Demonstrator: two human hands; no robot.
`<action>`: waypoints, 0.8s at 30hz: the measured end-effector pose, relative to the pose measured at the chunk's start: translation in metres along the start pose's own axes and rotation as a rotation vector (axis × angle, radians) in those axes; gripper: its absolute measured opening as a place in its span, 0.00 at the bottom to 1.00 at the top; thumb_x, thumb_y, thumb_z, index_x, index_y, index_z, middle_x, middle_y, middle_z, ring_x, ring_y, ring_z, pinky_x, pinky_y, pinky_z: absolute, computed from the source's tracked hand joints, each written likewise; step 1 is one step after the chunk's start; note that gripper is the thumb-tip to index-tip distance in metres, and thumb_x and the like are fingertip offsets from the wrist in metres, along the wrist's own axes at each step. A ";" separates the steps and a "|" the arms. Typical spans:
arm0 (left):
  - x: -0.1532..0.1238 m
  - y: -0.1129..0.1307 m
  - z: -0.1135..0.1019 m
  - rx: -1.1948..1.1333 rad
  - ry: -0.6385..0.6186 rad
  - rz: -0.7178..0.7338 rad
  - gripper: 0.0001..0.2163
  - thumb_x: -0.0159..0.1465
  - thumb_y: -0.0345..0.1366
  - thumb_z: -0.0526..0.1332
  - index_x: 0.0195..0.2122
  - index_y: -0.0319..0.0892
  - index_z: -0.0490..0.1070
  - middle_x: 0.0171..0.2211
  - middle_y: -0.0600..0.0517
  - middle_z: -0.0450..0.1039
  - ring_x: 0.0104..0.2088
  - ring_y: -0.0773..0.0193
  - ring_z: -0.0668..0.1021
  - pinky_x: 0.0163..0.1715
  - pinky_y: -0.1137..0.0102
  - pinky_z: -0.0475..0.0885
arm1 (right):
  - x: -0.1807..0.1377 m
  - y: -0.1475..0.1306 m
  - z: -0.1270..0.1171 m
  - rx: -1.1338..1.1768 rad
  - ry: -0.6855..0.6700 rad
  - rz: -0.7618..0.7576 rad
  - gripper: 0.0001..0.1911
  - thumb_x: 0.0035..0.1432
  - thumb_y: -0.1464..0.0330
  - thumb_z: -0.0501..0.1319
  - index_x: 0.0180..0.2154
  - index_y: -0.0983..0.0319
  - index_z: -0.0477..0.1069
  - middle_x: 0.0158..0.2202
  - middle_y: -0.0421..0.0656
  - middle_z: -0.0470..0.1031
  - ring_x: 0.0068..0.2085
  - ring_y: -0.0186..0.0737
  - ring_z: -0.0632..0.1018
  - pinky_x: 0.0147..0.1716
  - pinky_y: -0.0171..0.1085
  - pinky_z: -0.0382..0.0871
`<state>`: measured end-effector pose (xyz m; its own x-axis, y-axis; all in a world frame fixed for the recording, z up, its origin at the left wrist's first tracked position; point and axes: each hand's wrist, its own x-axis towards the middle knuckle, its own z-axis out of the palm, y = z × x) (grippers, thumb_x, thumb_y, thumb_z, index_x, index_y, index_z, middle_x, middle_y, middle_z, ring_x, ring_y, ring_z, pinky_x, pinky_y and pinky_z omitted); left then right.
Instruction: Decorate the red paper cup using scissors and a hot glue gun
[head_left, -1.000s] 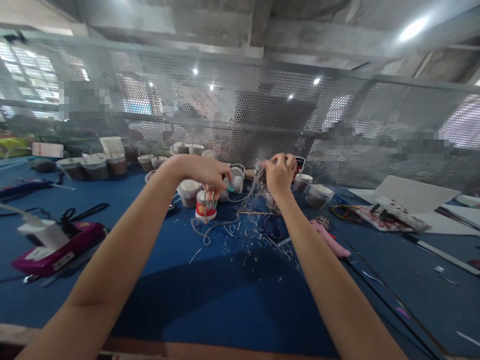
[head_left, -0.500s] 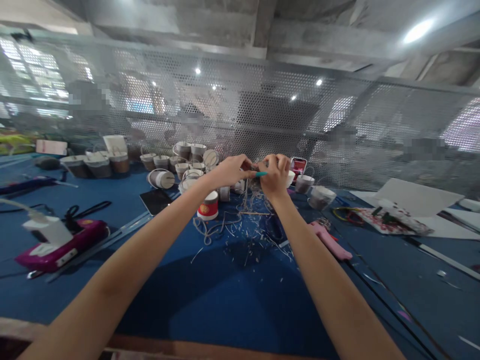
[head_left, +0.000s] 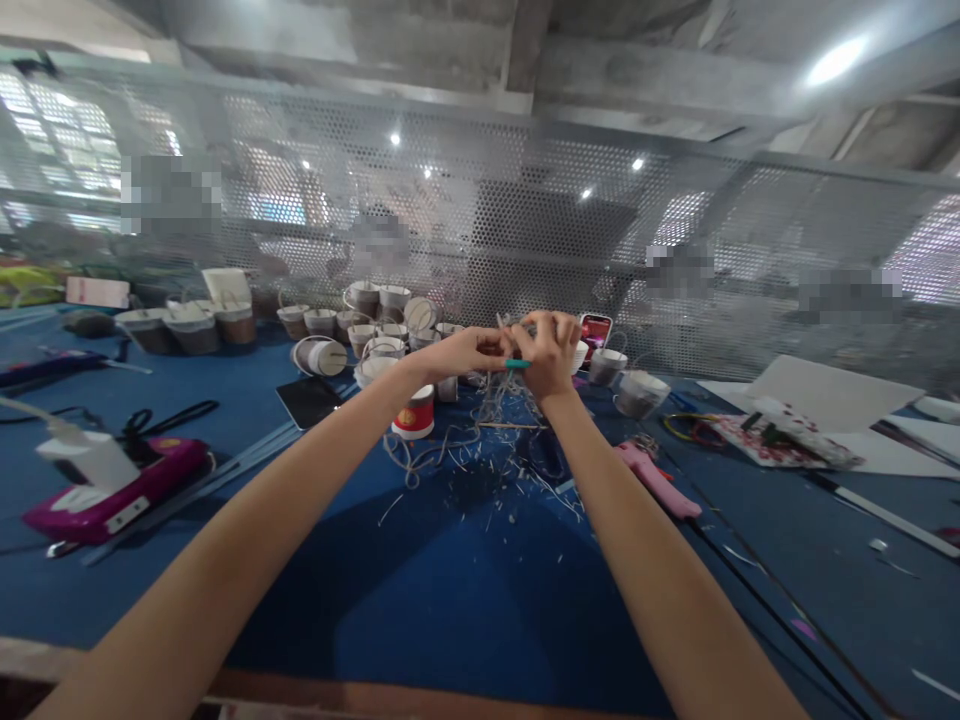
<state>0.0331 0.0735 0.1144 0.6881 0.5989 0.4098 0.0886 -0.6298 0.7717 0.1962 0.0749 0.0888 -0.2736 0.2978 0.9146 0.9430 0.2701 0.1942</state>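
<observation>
My left hand (head_left: pixel 480 350) and my right hand (head_left: pixel 551 350) meet above the middle of the blue table, fingers bent and pinching close together. A slim teal stick-like piece (head_left: pixel 517 364) shows between the left fingertips and the right palm; I cannot tell which hand grips it. A small pale tip (head_left: pixel 499 321) pokes up at the fingers, and the rest of what they hold is hidden. Below the hands lies tangled grey cord (head_left: pixel 491 400) with a thin stick (head_left: pixel 514 426) and scattered pale clippings. A red and white paper cup (head_left: pixel 415 412) stands left of the cord.
Several small grey-brown buckets with handles (head_left: pixel 386 347) stand at the back left, more (head_left: pixel 641 394) at the right. A black phone (head_left: pixel 307 400) and a purple power strip (head_left: pixel 120 500) lie left. A pink glue gun (head_left: pixel 660 482) lies right. A perforated metal screen (head_left: pixel 547 230) rises behind.
My left hand has come down slightly, and the teal piece now sits lower between the hands. The grey-brown bit seen between them before is less visible. My right hand has barely moved.
</observation>
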 end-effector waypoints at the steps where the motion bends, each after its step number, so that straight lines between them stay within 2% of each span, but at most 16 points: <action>1: -0.001 0.001 0.000 -0.106 0.025 -0.011 0.05 0.56 0.33 0.62 0.27 0.40 0.67 0.24 0.57 0.66 0.24 0.73 0.67 0.26 0.75 0.61 | 0.000 0.001 0.000 0.008 -0.005 0.020 0.16 0.64 0.63 0.51 0.31 0.59 0.74 0.41 0.47 0.72 0.45 0.48 0.64 0.48 0.50 0.54; 5: -0.002 0.006 -0.002 -0.528 0.248 -0.023 0.04 0.55 0.27 0.63 0.26 0.40 0.68 0.24 0.58 0.66 0.24 0.75 0.68 0.25 0.78 0.63 | 0.001 0.002 0.001 -0.005 0.028 0.087 0.17 0.64 0.59 0.49 0.35 0.57 0.75 0.42 0.48 0.70 0.44 0.48 0.64 0.48 0.50 0.55; 9: 0.001 0.010 -0.002 -0.695 0.390 -0.033 0.07 0.55 0.22 0.60 0.25 0.40 0.69 0.27 0.58 0.69 0.24 0.76 0.70 0.25 0.79 0.64 | 0.002 0.000 0.002 -0.035 0.076 0.181 0.19 0.61 0.54 0.51 0.42 0.58 0.74 0.45 0.50 0.66 0.46 0.50 0.63 0.49 0.52 0.55; 11: 0.001 0.011 -0.001 -0.731 0.394 -0.050 0.07 0.56 0.21 0.59 0.25 0.40 0.69 0.30 0.58 0.71 0.25 0.76 0.71 0.26 0.80 0.66 | 0.002 -0.001 0.002 -0.038 0.089 0.230 0.19 0.61 0.56 0.51 0.44 0.57 0.73 0.48 0.49 0.64 0.49 0.52 0.61 0.51 0.53 0.53; 13: 0.000 0.013 0.001 -0.745 0.343 -0.054 0.08 0.57 0.21 0.58 0.24 0.39 0.69 0.31 0.57 0.73 0.27 0.76 0.73 0.29 0.80 0.67 | 0.002 -0.002 0.000 -0.017 0.083 0.262 0.18 0.62 0.58 0.51 0.45 0.56 0.73 0.51 0.48 0.63 0.51 0.52 0.60 0.52 0.54 0.51; 16: -0.001 0.014 0.002 -0.737 0.238 -0.053 0.09 0.57 0.21 0.57 0.24 0.39 0.68 0.29 0.55 0.73 0.29 0.74 0.74 0.33 0.77 0.69 | 0.002 -0.001 0.000 0.045 0.056 0.299 0.16 0.62 0.60 0.51 0.46 0.54 0.73 0.54 0.46 0.62 0.53 0.51 0.60 0.52 0.54 0.49; 18: -0.002 0.016 0.001 -0.720 0.214 -0.049 0.09 0.58 0.21 0.57 0.24 0.40 0.67 0.28 0.55 0.73 0.30 0.72 0.75 0.36 0.75 0.69 | 0.002 0.000 0.001 0.076 0.061 0.336 0.15 0.61 0.61 0.52 0.45 0.52 0.74 0.55 0.44 0.61 0.53 0.51 0.60 0.53 0.54 0.49; 22: -0.003 0.028 -0.004 -0.658 0.266 -0.049 0.08 0.58 0.22 0.57 0.24 0.39 0.65 0.28 0.55 0.73 0.33 0.71 0.75 0.37 0.73 0.68 | 0.001 0.006 0.008 0.095 0.109 0.391 0.15 0.62 0.59 0.52 0.44 0.52 0.75 0.55 0.43 0.63 0.56 0.50 0.59 0.55 0.56 0.46; 24: -0.004 0.039 -0.005 -0.579 0.286 -0.060 0.08 0.59 0.23 0.57 0.24 0.39 0.65 0.28 0.55 0.73 0.32 0.72 0.74 0.36 0.73 0.68 | 0.000 0.009 0.012 0.135 0.100 0.359 0.16 0.62 0.59 0.52 0.45 0.54 0.74 0.55 0.45 0.63 0.56 0.48 0.61 0.56 0.54 0.50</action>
<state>0.0299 0.0490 0.1454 0.4679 0.7834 0.4091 -0.3369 -0.2699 0.9020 0.2020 0.0886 0.0865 0.0950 0.3062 0.9472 0.9401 0.2853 -0.1865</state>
